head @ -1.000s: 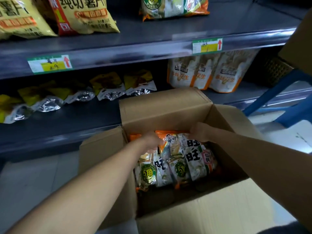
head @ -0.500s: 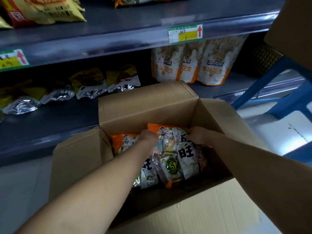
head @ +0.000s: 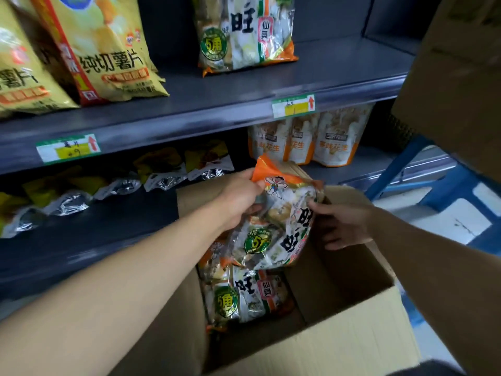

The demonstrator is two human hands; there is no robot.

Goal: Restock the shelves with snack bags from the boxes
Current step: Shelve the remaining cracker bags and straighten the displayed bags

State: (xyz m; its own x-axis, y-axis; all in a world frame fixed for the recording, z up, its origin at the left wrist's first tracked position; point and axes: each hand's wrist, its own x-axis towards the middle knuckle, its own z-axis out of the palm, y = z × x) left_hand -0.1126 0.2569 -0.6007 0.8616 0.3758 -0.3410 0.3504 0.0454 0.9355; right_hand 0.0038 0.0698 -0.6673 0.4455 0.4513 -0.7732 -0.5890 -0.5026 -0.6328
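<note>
The left hand (head: 240, 198) grips the snack bag (head: 273, 232) by its orange top, above the box (head: 339, 346); the right hand (head: 345, 226), fingers loosely spread, touches the bag's other side; further bags (head: 244, 299) lie beneath.

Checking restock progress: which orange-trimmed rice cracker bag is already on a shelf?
The standing bag on the upper shelf, right of the yellow chip bags. The left hand grips a lifted bag over the box; the others lie inside.
</note>
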